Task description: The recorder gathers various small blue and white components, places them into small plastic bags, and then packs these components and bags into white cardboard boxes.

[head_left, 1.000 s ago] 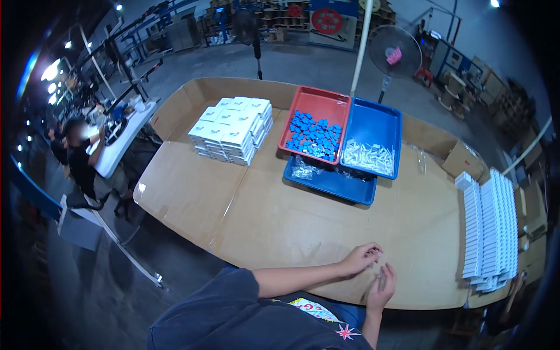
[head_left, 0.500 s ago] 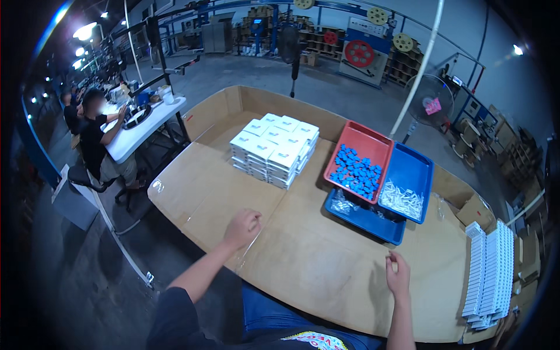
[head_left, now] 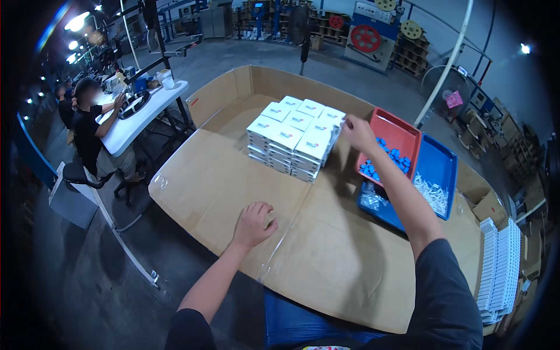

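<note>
My left hand hovers over the near left part of the cardboard surface, its fingers loosely bent and apart, with nothing in it. Beyond it stands a block of small flat white boxes, stacked in layers. My right arm is stretched forward, and my right hand is at the stack's far right corner. Its fingers are curled in against the box edge there; whether they grip a box is hidden. Under that forearm is a red tray of blue plastic pieces.
Beside the red tray sits a blue tray with white pieces; another blue tray holding clear bits lies below. Rows of white boxes stand at the right. Raised cardboard walls edge the surface. People sit at a white table leftward.
My right hand has moved from the near right of the cardboard forward and left to the white box stack. My left hand has spread its fingers. The view has shifted slightly.
</note>
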A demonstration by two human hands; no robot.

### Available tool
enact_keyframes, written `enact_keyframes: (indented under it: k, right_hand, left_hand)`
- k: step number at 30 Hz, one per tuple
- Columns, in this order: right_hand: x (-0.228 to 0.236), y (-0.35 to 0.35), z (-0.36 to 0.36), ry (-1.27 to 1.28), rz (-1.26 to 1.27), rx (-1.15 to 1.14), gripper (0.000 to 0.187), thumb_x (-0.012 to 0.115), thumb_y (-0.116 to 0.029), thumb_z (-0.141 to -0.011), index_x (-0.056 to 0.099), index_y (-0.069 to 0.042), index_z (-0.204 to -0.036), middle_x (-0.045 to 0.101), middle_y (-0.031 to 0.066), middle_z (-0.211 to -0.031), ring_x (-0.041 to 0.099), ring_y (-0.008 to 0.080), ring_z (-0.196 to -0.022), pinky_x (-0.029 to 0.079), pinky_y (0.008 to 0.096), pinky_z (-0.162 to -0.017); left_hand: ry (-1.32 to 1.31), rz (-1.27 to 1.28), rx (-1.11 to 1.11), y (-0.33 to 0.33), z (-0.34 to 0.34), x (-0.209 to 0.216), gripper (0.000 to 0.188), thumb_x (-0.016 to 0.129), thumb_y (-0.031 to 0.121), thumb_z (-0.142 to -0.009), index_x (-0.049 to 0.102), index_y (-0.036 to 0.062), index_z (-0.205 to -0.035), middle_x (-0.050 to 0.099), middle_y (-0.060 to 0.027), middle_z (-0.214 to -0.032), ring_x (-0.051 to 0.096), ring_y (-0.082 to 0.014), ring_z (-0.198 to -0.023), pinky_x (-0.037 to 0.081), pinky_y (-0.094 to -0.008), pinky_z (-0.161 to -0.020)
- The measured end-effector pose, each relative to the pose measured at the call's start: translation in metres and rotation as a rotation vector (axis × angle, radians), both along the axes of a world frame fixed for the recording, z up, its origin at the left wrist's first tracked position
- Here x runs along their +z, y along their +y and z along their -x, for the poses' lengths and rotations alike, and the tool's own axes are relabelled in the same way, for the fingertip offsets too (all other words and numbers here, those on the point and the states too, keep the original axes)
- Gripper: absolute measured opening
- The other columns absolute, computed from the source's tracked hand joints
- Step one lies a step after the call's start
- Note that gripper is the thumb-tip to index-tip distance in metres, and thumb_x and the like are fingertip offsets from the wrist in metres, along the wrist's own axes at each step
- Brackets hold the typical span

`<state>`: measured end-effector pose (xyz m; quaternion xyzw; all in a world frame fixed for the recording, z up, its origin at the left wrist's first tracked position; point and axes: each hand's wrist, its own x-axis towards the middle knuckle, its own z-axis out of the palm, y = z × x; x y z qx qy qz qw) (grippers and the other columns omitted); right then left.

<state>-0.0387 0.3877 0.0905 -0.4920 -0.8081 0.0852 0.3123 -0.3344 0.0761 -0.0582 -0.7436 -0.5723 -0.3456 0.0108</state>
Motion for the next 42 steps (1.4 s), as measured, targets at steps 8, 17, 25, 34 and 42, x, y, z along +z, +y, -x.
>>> enact_keyframes:
  k: [8,17,25,34,42]
  right_hand:
    - [0.003,0.127,0.072,-0.246,0.013,0.015,0.049,0.064,-0.044,-0.100,0.070,-0.003,-0.125,0.072,0.0217,-0.124,0.068,0.0393,-0.117,0.052,0.0475,-0.102]
    - [-0.006,0.172,0.084,-0.341,0.375,-0.033,0.070,0.064,-0.063,-0.098,0.075,-0.001,-0.127,0.074,0.0224,-0.121,0.070,0.0384,-0.113,0.054,0.0463,-0.097]
    - [-0.010,0.180,0.087,-0.256,0.415,0.010,0.065,0.076,-0.064,-0.089,0.082,-0.001,-0.105,0.077,0.0180,-0.100,0.073,0.0277,-0.089,0.055,0.0434,-0.085]
    - [0.025,0.128,0.094,0.374,0.013,0.108,0.041,0.091,-0.019,-0.078,0.069,-0.001,-0.107,0.073,0.0092,-0.096,0.068,0.0167,-0.091,0.053,0.0327,-0.080]
    - [0.070,-0.080,0.022,0.703,-0.115,0.389,0.029,0.078,0.003,-0.087,0.062,0.000,-0.112,0.070,0.0062,-0.103,0.068,0.0141,-0.099,0.054,0.0287,-0.086]
  left_hand:
    - [-0.040,0.029,-0.013,0.006,-0.002,0.000,0.032,0.078,0.027,-0.084,0.064,0.0070,-0.106,0.065,-0.0093,-0.109,0.063,-0.0292,-0.107,0.049,-0.0435,-0.093]
    - [-0.046,0.031,-0.012,0.006,0.005,0.001,0.033,0.078,0.029,-0.084,0.065,0.0075,-0.106,0.064,-0.0090,-0.112,0.061,-0.0280,-0.109,0.048,-0.0429,-0.093]
    - [-0.055,0.045,0.004,0.006,0.005,-0.001,0.033,0.078,0.029,-0.084,0.065,0.0077,-0.104,0.063,-0.0093,-0.112,0.061,-0.0276,-0.109,0.047,-0.0425,-0.094]
    - [-0.051,0.008,-0.013,0.006,0.000,0.000,0.030,0.079,0.027,-0.083,0.064,0.0081,-0.102,0.064,-0.0086,-0.110,0.061,-0.0279,-0.108,0.048,-0.0424,-0.093]
    - [-0.044,-0.008,0.055,-0.002,-0.001,0.002,0.028,0.078,0.027,-0.084,0.066,0.0071,-0.100,0.065,-0.0083,-0.107,0.062,-0.0287,-0.106,0.049,-0.0433,-0.091]
